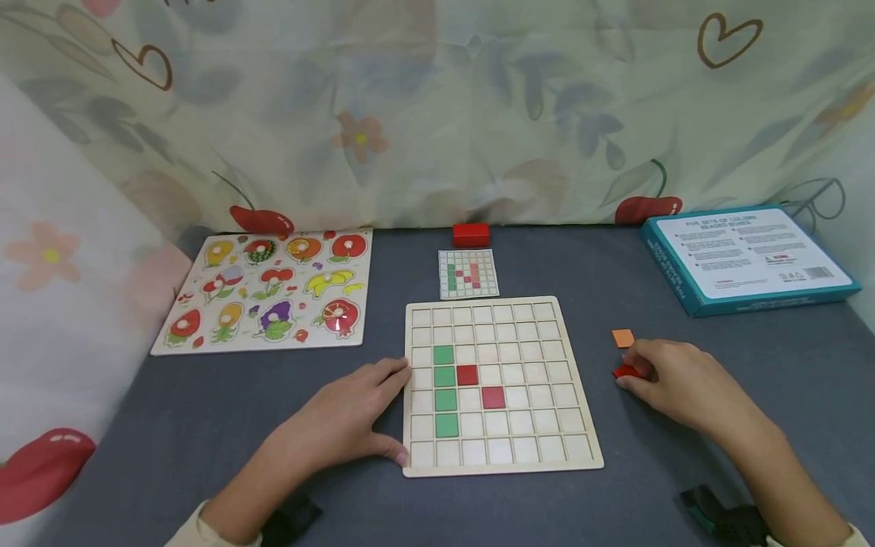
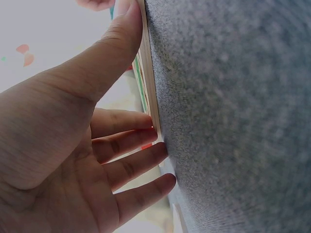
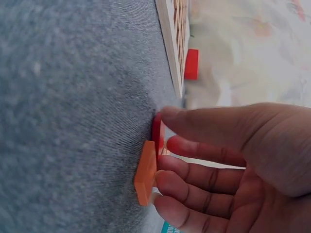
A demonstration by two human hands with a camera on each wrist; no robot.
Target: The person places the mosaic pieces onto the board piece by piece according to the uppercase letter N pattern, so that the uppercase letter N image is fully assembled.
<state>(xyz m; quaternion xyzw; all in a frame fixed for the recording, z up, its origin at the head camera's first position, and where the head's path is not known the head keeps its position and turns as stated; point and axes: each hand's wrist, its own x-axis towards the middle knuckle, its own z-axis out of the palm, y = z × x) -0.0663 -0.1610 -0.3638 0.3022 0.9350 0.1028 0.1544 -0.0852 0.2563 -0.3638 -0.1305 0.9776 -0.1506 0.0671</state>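
A square wooden grid board (image 1: 502, 471) lies on the table, with several green tiles (image 1: 446, 399) in one column and two red tiles (image 1: 494, 397) set in its cells. My left hand (image 1: 349, 414) rests against the board's left edge, fingers and thumb spread along it; the left wrist view shows the fingertips touching the wooden side. To the right of the board, my right hand (image 1: 690, 380) pinches a loose red tile (image 1: 625, 371) between thumb and fingers, low at the tabletop. Just beyond it lies an orange tile (image 1: 623, 338), close by the fingertips in the right wrist view.
Behind the board lies a small pattern card (image 1: 469, 273), with a red block (image 1: 471, 235) at its back. A fruit puzzle board (image 1: 266, 292) occupies the back left. A teal box (image 1: 752, 262) lies at the back right, and a patterned curtain (image 1: 437, 114) hangs behind the table.
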